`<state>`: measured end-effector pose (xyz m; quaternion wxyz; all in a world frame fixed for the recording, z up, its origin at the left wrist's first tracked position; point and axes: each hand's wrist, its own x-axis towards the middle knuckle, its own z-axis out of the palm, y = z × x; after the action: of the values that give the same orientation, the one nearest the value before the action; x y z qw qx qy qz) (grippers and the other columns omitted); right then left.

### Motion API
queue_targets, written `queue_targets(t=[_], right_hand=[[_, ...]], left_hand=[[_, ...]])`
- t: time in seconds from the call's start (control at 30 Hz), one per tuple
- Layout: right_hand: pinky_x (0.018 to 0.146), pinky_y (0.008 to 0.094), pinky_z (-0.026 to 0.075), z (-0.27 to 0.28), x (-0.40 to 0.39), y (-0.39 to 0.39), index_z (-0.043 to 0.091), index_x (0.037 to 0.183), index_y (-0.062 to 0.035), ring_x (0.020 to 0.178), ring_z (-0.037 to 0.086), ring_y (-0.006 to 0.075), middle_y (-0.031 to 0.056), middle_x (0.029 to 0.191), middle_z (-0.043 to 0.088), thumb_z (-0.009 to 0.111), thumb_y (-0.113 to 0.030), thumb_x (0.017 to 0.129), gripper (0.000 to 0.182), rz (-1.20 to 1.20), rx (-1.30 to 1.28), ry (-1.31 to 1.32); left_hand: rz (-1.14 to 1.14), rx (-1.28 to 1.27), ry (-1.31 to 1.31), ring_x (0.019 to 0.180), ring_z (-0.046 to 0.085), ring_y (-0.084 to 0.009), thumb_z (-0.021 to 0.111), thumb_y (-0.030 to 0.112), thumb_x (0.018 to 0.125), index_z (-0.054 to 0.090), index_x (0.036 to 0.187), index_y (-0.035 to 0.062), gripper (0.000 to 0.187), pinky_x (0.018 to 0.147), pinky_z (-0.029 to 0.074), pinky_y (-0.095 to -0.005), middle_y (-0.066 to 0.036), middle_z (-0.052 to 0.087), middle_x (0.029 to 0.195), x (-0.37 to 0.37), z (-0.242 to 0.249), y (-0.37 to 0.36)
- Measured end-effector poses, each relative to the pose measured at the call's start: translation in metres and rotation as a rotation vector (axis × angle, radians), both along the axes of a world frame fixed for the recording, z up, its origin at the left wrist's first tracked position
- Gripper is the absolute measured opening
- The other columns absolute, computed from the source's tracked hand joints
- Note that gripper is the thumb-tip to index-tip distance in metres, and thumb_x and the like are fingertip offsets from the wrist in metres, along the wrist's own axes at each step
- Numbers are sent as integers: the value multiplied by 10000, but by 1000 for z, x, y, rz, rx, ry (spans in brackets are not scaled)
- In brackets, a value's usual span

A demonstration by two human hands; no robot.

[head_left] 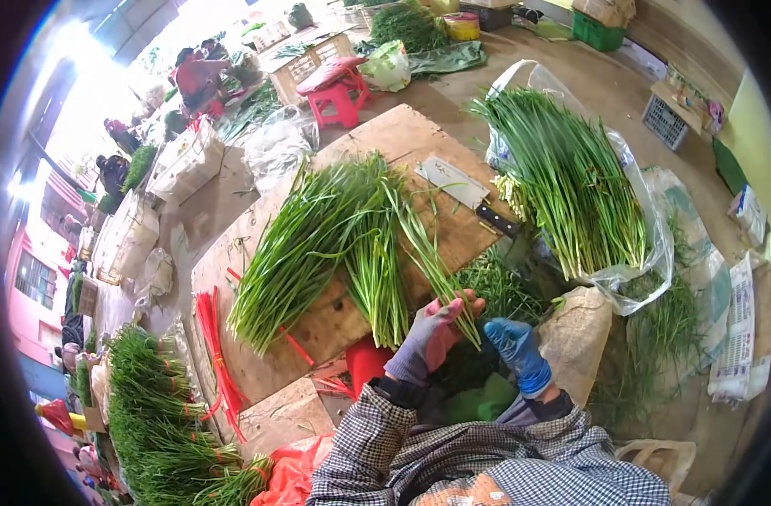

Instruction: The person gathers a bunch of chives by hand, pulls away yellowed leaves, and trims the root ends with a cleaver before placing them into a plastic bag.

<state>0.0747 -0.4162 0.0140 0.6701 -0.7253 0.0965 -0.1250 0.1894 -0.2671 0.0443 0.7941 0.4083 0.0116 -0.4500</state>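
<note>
My left hand [432, 337], in a grey and pink glove, is closed around the lower stems of a few green stalks [427, 253] that reach up over the wooden board [394, 131]. To its right is my right hand [518, 352] in a blue glove, its fingers bent near the stem ends; what they hold, if anything, is too small to tell. Loose piles of long green stalks [297, 253] lie on the board. A cleaver [457, 183] rests at the board's right edge. Red ties [217, 358] lie at the board's left.
A large heap of stalks [571, 177] in clear plastic stands to the right. Tied bundles [153, 413] line the lower left. A red stool [333, 91] and a crate [187, 160] stand beyond the board. A person [196, 76] sits at the upper left.
</note>
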Motion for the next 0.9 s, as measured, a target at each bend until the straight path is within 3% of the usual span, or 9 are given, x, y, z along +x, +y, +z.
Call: queue_targets(t=[0.03, 0.2, 0.27, 0.4, 0.47, 0.63, 0.77, 0.9], right_hand=[[613, 257, 459, 6, 1, 0, 700, 983, -11, 671, 536, 66, 5, 727, 635, 666, -231, 925, 230, 19, -108, 77], [582, 255, 456, -6, 5, 14, 700, 932, -7, 642, 560, 68, 11, 721, 656, 669, -204, 918, 199, 61, -152, 34], [572, 246, 453, -5, 5, 16, 702, 907, -12, 624, 555, 65, 1, 706, 645, 643, -199, 936, 199, 51, 221, 182], [519, 242, 464, -12, 4, 15, 704, 911, -12, 565, 565, 71, -1, 691, 640, 613, -175, 950, 191, -4, 163, 68], [490, 238, 433, -14, 4, 17, 699, 897, -20, 554, 546, 64, -8, 664, 621, 600, -208, 963, 222, -21, 310, 107], [465, 217, 373, -9, 2, 22, 682, 826, -50, 527, 483, 36, -36, 639, 579, 594, -250, 969, 261, -42, 298, 165], [468, 211, 360, -10, 0, 20, 676, 796, -63, 525, 464, 30, -46, 632, 562, 612, -256, 959, 260, -82, 289, 129], [461, 209, 354, -9, 1, 15, 657, 794, -59, 509, 473, 34, -29, 642, 582, 610, -209, 953, 224, -100, 310, 133]], left_hand=[[5, 20, -9, 1091, 606, -244, 606, 256, 953, 518, 1263, 2, 411, 938, 495, -443, -119, 629, 1164, -1, 0, -1], [-24, 4, -43, 1143, 573, -237, 621, 332, 939, 517, 1274, 16, 472, 964, 458, -432, -131, 623, 1192, -3, -11, -1], [-4, -17, 12, 1134, 574, -244, 607, 338, 946, 499, 1292, 9, 490, 971, 455, -438, -136, 621, 1195, -5, -8, -1], [-5, -5, -8, 1102, 596, -259, 583, 303, 962, 459, 1335, -5, 500, 962, 472, -442, -157, 608, 1215, -12, -23, 5], [-30, -102, -8, 1117, 587, -262, 562, 315, 971, 423, 1363, -20, 534, 977, 462, -440, -161, 591, 1240, -16, -18, 8], [-22, -127, 34, 1163, 550, -270, 605, 336, 906, 380, 1390, -33, 649, 1042, 405, -443, -176, 546, 1298, -16, -14, 10], [-4, -167, 89, 1166, 549, -269, 609, 327, 903, 388, 1386, -21, 635, 1050, 399, -436, -168, 539, 1307, -18, -16, 9], [-7, -4, 15, 1119, 579, -239, 606, 254, 920, 437, 1354, 7, 527, 1015, 425, -431, -119, 601, 1217, -26, -19, 13]])
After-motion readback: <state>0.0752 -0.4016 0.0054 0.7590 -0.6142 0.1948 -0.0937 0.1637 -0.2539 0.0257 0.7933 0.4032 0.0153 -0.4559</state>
